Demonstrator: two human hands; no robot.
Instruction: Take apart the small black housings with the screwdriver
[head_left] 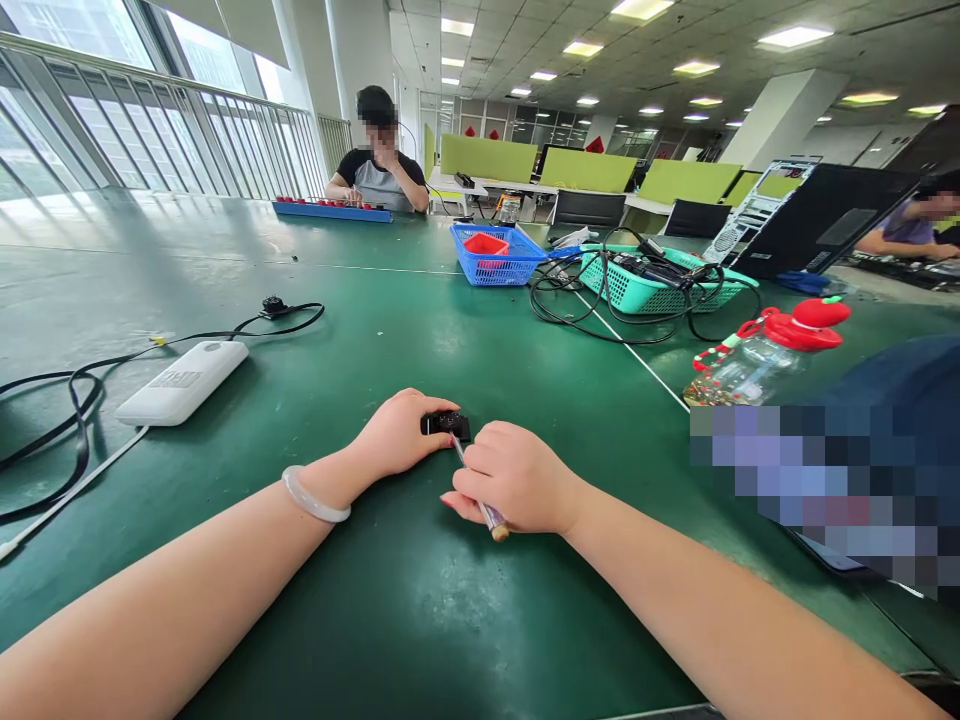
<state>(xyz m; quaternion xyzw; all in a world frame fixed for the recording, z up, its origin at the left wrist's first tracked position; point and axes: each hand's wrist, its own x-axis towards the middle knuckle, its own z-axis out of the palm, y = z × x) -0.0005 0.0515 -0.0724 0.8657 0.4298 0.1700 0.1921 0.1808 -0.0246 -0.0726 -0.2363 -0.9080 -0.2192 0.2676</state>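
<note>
My left hand (396,434) rests on the green table (390,600), its thumb and fingers closed round a small black part (454,425). A pale bangle (315,497) circles the left wrist. Gripped in my right hand (525,478) is a slim screwdriver (493,519) with a thin metal shaft and a brownish handle end. It tilts, its shaft pointing up and left to the near side of the black part. Whether the tip touches the part or a screw, I cannot tell. Fingers partly hide both things.
To the left lie a white power bank (187,382) and black cables (82,390). Farther back stand a blue basket (499,270) and a teal basket (637,295) heaped with cords. A red-lidded bottle (757,365) is on the right. Across the table sits a person (386,175).
</note>
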